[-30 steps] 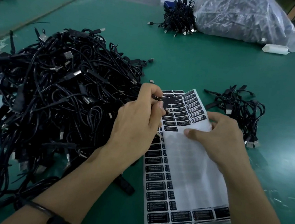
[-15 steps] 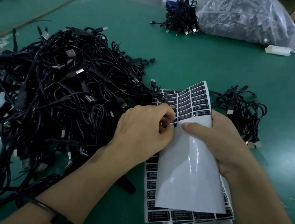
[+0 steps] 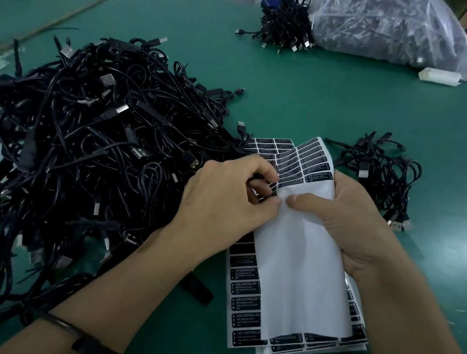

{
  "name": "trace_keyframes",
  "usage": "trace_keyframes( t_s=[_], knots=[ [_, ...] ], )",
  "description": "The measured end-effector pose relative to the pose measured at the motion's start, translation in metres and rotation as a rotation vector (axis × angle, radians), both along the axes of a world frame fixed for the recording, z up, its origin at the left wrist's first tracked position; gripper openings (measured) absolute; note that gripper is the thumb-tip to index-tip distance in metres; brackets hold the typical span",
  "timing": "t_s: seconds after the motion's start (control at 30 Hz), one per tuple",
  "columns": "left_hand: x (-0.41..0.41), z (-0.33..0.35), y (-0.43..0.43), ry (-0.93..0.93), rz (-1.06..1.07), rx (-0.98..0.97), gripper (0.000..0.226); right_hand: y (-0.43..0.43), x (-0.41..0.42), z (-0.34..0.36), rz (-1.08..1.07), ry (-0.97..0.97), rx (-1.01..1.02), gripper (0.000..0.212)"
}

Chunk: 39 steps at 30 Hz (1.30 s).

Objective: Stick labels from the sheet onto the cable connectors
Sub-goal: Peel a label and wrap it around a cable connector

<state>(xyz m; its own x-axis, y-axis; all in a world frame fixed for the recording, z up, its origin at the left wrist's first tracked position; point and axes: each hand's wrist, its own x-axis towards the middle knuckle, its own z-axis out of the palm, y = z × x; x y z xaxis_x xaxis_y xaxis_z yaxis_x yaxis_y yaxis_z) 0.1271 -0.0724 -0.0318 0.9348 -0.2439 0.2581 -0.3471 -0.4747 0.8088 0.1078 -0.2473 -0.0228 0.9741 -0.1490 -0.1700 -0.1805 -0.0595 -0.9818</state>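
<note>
White "LED CONTROLLER" heading on the black labels [image 3: 318,175] of the sheet [image 3: 303,266], smaller lines beneath illegible

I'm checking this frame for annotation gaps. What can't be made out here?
Head view only:
- What the left hand pinches: its curled fingers hide it.
- Small print on the labels: too small and blurred.
- Sheets underneath: mostly covered by the label sheet the right hand holds.
- Plastic bag contents: hazed by the film, cut off at the top edge.

Green table [image 3: 316,99]: big cable heap [image 3: 88,165] left of the grip, small cable bunch [image 3: 380,177] right, label sheets [image 3: 244,303] beneath, plastic bag [image 3: 392,27] far beyond.
</note>
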Motion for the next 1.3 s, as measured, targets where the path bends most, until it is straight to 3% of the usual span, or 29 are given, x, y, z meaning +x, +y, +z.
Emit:
trace_keyframes(
  t_s=[0.9, 1.0, 1.13, 1.27, 1.3],
  knots=[
    [0.003, -0.005, -0.001, -0.014, 0.072, -0.045, 0.015, 0.006, -0.006, 0.005, 0.060, -0.038, 0.058, 0.025],
    [0.004, -0.009, -0.001, -0.077, 0.099, -0.077, 0.017, 0.004, -0.005, 0.004, -0.042, -0.009, -0.085, 0.024],
    [0.006, -0.011, 0.000, -0.135, 0.150, -0.198, 0.019, 0.000, -0.006, 0.002, -0.178, 0.047, -0.397, 0.044],
    [0.005, -0.010, -0.003, -0.132, 0.144, -0.264, 0.016, -0.001, -0.006, 0.000, -0.158, 0.110, -0.874, 0.102],
    [0.005, -0.010, -0.003, -0.127, 0.137, -0.273, 0.015, 0.001, -0.006, 0.000, -0.187, 0.061, -0.937, 0.100]
  ],
)
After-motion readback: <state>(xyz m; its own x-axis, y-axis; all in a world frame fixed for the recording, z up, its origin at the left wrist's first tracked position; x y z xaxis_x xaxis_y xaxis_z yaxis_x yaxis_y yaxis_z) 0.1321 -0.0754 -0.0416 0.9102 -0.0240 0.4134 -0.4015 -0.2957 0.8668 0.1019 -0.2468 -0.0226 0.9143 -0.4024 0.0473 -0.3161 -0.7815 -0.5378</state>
